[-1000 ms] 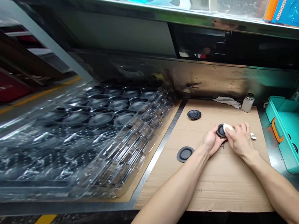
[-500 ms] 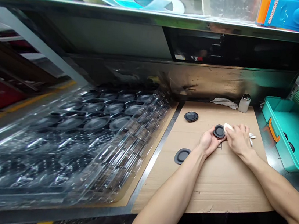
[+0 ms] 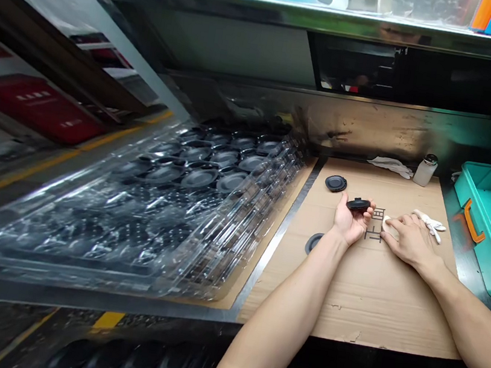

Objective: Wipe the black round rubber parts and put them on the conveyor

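Observation:
My left hand (image 3: 350, 224) is closed around a round black cap-like disc (image 3: 358, 205), tilted nearly edge-on with a small tab on top, above the cardboard sheet (image 3: 347, 302). Low over the cardboard, to its right, my right hand (image 3: 414, 239) has its fingers curled on a small white cloth (image 3: 388, 226). The two hands are apart. A similar black disc (image 3: 336, 183) lies beyond my left hand. Another black disc (image 3: 312, 243) is partly hidden by my left forearm. A crumpled white glove-like cloth (image 3: 430, 223) lies just past my right hand.
Clear plastic trays (image 3: 199, 256) with rows of black discs fill the left side. A small bottle with a metal top (image 3: 425, 171) and a white glove (image 3: 390, 165) lie at the back. A teal bin (image 3: 485, 254) stands right. A metal shelf (image 3: 269, 14) spans above.
My right hand has moved away from the disc with the white cloth, down toward the cardboard. My left hand has tipped the disc from face-up to nearly edge-on. The view has swung left.

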Tool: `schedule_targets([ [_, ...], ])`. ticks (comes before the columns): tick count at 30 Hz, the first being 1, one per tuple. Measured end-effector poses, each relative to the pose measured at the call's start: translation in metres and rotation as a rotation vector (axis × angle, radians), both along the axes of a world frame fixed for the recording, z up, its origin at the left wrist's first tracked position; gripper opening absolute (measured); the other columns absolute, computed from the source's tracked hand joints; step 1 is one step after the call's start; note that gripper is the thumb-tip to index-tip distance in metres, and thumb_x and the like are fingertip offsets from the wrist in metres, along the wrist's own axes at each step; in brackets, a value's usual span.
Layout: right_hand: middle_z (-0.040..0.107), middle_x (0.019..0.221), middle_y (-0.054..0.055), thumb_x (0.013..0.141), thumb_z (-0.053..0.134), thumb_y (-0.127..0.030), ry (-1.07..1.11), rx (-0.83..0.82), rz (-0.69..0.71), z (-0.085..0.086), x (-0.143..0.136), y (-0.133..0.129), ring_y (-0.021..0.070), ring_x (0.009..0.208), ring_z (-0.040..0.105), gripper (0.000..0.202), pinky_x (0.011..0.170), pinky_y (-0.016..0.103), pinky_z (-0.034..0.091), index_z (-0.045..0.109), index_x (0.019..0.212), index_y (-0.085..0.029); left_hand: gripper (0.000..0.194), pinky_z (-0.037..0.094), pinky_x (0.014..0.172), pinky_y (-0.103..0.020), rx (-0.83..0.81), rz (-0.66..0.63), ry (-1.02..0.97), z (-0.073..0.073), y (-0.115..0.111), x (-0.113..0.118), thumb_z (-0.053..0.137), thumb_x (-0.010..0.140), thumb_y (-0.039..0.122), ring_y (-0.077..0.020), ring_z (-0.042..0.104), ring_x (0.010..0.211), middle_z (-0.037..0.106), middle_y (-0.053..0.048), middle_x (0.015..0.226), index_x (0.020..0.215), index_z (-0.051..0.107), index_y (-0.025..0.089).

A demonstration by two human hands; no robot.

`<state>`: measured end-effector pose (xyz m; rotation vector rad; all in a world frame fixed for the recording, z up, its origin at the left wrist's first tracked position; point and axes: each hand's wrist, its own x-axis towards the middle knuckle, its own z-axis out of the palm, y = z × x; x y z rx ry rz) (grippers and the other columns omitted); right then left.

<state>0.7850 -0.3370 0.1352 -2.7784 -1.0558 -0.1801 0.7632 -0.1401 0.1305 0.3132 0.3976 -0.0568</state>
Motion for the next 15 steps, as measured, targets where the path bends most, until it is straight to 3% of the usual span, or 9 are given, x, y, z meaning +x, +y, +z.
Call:
schedule_targets([
  [6,0.07,0.12,0.009,0.105,0.049,-0.05,-0.081,0.054,-0.017,0.004,0.009,-0.005,0.0272,0.11,0.055,0.038,0.098,0.039,0.038,0.076,0.114,-0.026,0.08,0.048,0.043,-0.015,0.013,-0.025,0.026,0.009,-0.007,-0.003,0.02,0.102,0.071,-0.0104,0.056,0.054,0.063,-0.012,0.074,0.103,0.065,0.006],
  [11,0.067,0.128,0.017,0.105,0.049,-0.04,-0.225,0.044,-0.327,0.002,0.042,-0.027,0.0357,0.117,0.054,0.036,0.09,0.042,0.039,0.073,0.122,-0.019,0.081,0.048,0.042,-0.017,0.138,-0.081,0.004,0.007,-0.012,-0.004,0.017,0.101,0.073,-0.011,0.057,0.052,0.063,-0.011,0.071,0.096,0.064,0.008],
  [13,0.071,0.116,0.017,0.104,0.05,-0.034,-0.127,0.016,-0.313,-0.002,0.054,-0.034,0.0328,0.11,0.059,0.032,0.087,0.04,0.04,0.073,0.116,-0.017,0.082,0.046,0.041,-0.019,0.258,-0.141,-0.024,0.004,-0.016,-0.004,0.017,0.099,0.076,-0.0122,0.058,0.051,0.064,-0.011,0.071,0.094,0.064,0.009],
  [15,0.072,0.106,0.014,0.105,0.048,-0.032,-0.049,0.097,-0.198,-0.003,0.057,-0.034,0.0277,0.102,0.062,0.03,0.085,0.036,0.042,0.074,0.11,-0.018,0.081,0.046,0.041,-0.021,0.398,-0.211,-0.053,0.001,-0.02,-0.004,0.019,0.099,0.076,-0.0137,0.06,0.05,0.066,-0.011,0.072,0.095,0.065,0.01],
])
